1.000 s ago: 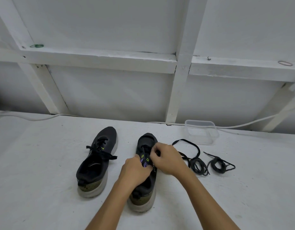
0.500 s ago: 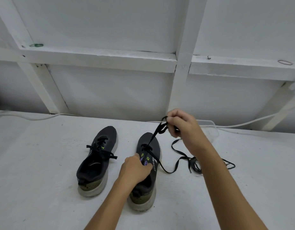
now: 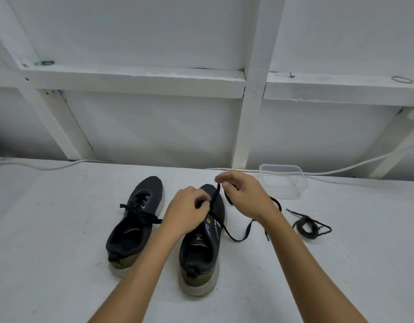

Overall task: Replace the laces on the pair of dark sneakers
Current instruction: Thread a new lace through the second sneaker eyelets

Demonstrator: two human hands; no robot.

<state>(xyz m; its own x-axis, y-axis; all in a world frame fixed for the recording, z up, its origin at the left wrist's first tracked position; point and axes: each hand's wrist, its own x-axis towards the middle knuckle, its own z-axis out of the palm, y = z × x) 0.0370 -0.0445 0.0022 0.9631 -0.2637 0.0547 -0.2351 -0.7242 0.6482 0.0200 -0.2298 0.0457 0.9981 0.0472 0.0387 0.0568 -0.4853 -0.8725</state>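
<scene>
Two dark sneakers stand side by side on the white surface, toes pointing away. The left sneaker [image 3: 133,226] is laced and tied. The right sneaker [image 3: 201,248] has a black lace [image 3: 236,237] partly threaded; its loose length trails off to the right. My left hand [image 3: 186,212] sits over the right sneaker's eyelets and pinches the lace there. My right hand [image 3: 244,194] pinches the lace's upper end just above the toe. The eyelets under my left hand are hidden.
A coiled spare black lace [image 3: 307,227] lies to the right. A clear plastic container [image 3: 283,181] stands behind it by the wall. A white cable [image 3: 61,165] runs along the wall's base. White wooden beams [image 3: 136,81] frame the wall.
My right hand came down from its raised pull to just above the toe, still holding the lace. My left hand moved forward up the sneaker and took hold of the lace.
</scene>
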